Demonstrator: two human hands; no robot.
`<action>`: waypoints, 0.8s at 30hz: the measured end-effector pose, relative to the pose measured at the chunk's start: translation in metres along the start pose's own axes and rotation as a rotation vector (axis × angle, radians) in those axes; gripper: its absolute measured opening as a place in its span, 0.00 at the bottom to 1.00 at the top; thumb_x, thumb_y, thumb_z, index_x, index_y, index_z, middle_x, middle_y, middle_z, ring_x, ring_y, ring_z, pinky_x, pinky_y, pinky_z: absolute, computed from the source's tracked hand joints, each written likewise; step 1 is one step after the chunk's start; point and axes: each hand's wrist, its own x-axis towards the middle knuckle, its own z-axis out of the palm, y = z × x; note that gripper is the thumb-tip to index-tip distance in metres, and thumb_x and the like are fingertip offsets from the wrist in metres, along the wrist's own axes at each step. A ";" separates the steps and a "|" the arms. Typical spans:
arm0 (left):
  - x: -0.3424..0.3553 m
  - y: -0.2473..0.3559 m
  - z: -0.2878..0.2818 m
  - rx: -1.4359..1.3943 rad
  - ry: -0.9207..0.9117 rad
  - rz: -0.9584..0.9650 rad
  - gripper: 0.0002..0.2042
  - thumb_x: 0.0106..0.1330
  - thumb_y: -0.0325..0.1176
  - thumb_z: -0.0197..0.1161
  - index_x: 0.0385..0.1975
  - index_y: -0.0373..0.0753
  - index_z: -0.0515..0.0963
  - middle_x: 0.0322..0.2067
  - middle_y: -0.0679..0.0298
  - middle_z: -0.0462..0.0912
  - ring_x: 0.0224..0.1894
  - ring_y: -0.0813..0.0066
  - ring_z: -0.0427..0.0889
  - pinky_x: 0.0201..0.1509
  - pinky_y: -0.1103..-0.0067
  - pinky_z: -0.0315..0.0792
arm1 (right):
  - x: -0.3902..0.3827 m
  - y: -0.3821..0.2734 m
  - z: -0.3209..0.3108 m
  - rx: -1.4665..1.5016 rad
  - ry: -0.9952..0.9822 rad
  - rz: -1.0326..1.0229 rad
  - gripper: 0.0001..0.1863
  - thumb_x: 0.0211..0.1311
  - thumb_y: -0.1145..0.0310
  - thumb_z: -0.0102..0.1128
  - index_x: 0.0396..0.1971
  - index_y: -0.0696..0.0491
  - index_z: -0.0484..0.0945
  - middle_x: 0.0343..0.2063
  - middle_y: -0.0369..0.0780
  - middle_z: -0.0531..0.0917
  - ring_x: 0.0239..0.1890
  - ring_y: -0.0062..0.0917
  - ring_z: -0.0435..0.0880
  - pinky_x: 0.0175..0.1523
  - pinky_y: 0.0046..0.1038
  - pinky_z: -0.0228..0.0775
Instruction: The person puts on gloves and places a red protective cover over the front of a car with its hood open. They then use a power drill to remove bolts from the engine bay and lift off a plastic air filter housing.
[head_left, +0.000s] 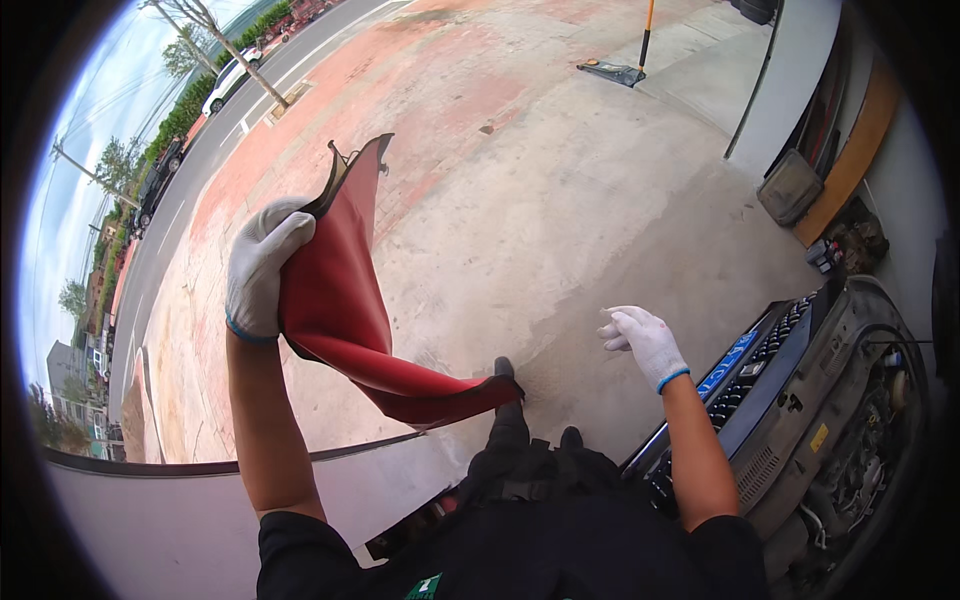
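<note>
A red, smooth sheet with black edging, resembling a car fender cover, hangs from my left hand. White-gloved fingers and thumb pinch its dark upper edge, and small dark hooks or cords stick out at its top corner. The sheet sags in folds, its lower end reaching in front of my legs. My right hand, also in a white glove with a blue cuff, is raised in the air with fingers apart and nothing in it. It is nearest to the front of a car.
On the right, the car's engine bay is exposed. A floor jack with an upright handle stands on the concrete floor ahead. A white wall panel and stored parts line the right. A road with vehicles lies at left.
</note>
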 end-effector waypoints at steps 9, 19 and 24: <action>0.107 0.023 -0.110 0.153 0.071 0.411 0.12 0.57 0.38 0.66 0.26 0.37 0.72 0.30 0.66 0.71 0.34 0.80 0.67 0.43 0.82 0.61 | 0.160 -0.106 0.065 -0.486 0.142 -0.237 0.46 0.67 0.60 0.62 0.76 0.58 0.46 0.72 0.48 0.64 0.71 0.36 0.68 0.73 0.35 0.62; 0.244 0.001 -0.110 0.067 -0.278 0.327 0.21 0.61 0.49 0.75 0.26 0.36 0.78 0.26 0.66 0.76 0.29 0.82 0.72 0.37 0.84 0.66 | 0.377 -0.063 0.013 0.578 -0.255 -0.524 0.23 0.77 0.64 0.44 0.69 0.51 0.63 0.67 0.41 0.71 0.67 0.32 0.71 0.69 0.33 0.66; 0.351 -0.025 -0.054 1.243 0.341 0.516 0.17 0.71 0.44 0.63 0.43 0.33 0.79 0.36 0.60 0.83 0.44 0.69 0.83 0.50 0.75 0.73 | 0.350 -0.157 -0.008 -0.474 0.245 -1.040 0.10 0.64 0.68 0.60 0.40 0.58 0.83 0.36 0.40 0.88 0.40 0.26 0.87 0.44 0.30 0.79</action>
